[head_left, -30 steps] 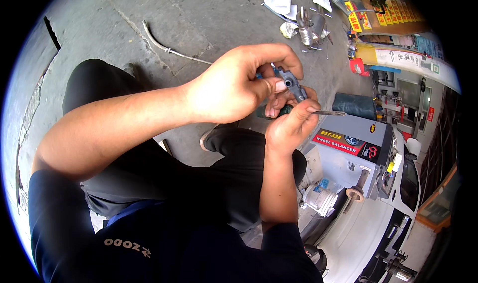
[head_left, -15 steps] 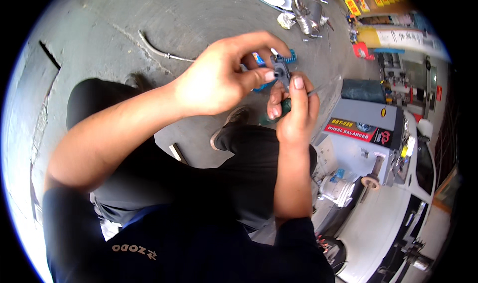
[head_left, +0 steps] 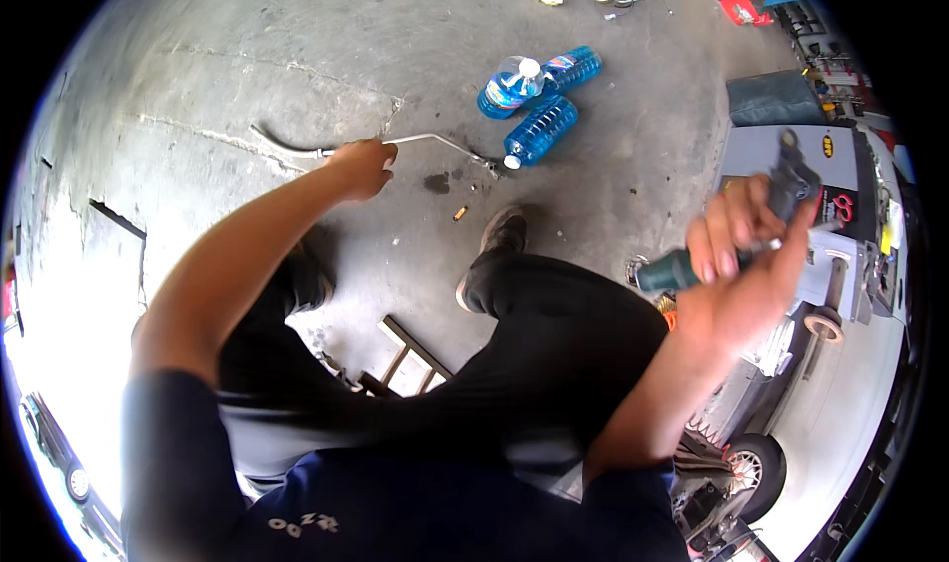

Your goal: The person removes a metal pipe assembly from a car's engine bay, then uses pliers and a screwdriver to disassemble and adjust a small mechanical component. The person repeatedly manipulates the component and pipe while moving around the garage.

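Observation:
My right hand (head_left: 736, 236) is raised at the right, closed around a green-handled screwdriver (head_left: 667, 271), with the shaft coming out beyond the fingers. The same hand pinches a small dark grey part (head_left: 793, 181) with a round eye at its top; motion blurs its details. My left hand (head_left: 361, 170) hangs lower at the left, fingers loosely bent and apart, with nothing visible in them. Behind it in the picture, a thin metal pipe (head_left: 435, 137) with a hose end lies on the floor; contact with it does not show.
Several bottles of blue liquid (head_left: 542, 130) are on the concrete floor ahead. A cigarette-pack-coloured small orange piece (head_left: 460, 214) lies nearer. A wooden frame (head_left: 400, 354) is between my legs. At the right are a grey machine (head_left: 771, 152) and a wheel (head_left: 756, 478).
My hands have parted from around the dark grey part. The left moved down and away; the right carried the part and screwdriver to the right. The view has shifted, uncovering the blue bottles.

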The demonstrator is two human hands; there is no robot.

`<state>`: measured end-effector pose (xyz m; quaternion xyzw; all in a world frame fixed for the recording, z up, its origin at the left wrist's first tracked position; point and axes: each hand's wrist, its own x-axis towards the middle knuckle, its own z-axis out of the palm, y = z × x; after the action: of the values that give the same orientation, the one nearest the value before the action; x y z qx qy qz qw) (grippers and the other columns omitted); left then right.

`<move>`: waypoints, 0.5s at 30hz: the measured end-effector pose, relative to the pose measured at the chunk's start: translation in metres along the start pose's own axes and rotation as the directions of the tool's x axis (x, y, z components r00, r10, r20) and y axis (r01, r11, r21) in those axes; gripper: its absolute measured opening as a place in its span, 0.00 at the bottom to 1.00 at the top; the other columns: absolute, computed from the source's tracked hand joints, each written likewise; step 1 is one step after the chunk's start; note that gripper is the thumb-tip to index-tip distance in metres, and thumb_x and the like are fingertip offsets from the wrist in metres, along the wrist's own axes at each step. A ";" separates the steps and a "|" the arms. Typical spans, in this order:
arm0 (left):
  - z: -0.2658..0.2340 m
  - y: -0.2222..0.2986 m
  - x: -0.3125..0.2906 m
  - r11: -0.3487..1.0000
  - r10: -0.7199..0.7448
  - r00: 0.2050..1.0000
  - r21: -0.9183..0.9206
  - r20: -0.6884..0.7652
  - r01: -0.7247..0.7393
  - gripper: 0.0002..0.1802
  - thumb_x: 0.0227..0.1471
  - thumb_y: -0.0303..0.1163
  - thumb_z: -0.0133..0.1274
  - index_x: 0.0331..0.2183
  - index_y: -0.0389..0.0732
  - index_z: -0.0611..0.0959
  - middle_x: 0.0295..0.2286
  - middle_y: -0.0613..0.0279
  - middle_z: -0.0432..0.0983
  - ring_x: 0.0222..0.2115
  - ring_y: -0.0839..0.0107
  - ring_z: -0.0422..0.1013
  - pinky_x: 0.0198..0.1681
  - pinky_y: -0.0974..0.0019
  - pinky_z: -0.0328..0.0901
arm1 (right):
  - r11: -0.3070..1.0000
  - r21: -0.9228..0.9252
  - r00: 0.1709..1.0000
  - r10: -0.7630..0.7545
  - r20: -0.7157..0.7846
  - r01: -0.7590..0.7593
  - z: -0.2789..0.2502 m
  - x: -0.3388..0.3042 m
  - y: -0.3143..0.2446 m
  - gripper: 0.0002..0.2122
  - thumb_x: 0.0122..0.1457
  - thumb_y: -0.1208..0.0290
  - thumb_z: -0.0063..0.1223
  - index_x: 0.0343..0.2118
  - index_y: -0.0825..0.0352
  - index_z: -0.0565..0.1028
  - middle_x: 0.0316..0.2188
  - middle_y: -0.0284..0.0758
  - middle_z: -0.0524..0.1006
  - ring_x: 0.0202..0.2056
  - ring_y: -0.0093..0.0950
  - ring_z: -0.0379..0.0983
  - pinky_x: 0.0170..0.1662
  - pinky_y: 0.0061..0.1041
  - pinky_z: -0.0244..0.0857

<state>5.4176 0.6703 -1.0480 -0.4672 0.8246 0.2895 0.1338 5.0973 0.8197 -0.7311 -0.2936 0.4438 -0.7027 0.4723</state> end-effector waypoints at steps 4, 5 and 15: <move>0.072 -0.016 0.099 0.982 -0.179 0.970 -0.096 -0.165 0.165 0.24 0.63 0.42 0.58 0.58 0.48 0.76 0.52 0.49 0.76 0.57 0.49 0.72 0.59 0.45 0.66 | 0.990 0.141 0.999 -0.037 0.037 0.031 -0.034 0.017 -0.002 0.23 0.78 0.51 0.35 0.43 0.71 0.69 0.24 0.29 0.64 0.17 0.18 0.59 0.17 0.21 0.57; 0.091 -0.019 0.114 0.973 -0.228 0.949 -0.082 -0.216 0.215 0.25 0.63 0.43 0.58 0.59 0.48 0.75 0.53 0.49 0.76 0.58 0.49 0.72 0.60 0.44 0.65 | 0.990 0.137 0.998 -0.040 0.041 0.034 -0.041 0.022 -0.002 0.22 0.78 0.52 0.35 0.43 0.70 0.68 0.25 0.29 0.64 0.17 0.19 0.59 0.17 0.20 0.57; 0.114 -0.029 0.171 0.966 -0.064 0.955 -0.256 -0.291 -0.013 0.11 0.68 0.40 0.51 0.42 0.44 0.78 0.37 0.49 0.79 0.44 0.44 0.76 0.45 0.44 0.70 | 0.999 0.037 1.000 -0.012 -0.006 0.012 -0.050 0.038 0.000 0.21 0.78 0.51 0.35 0.42 0.69 0.68 0.24 0.30 0.64 0.17 0.19 0.59 0.16 0.21 0.59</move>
<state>5.3466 0.6092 -1.2333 -0.5293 0.7850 0.3182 -0.0489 5.0414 0.8016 -0.7526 -0.2856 0.4300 -0.7145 0.4722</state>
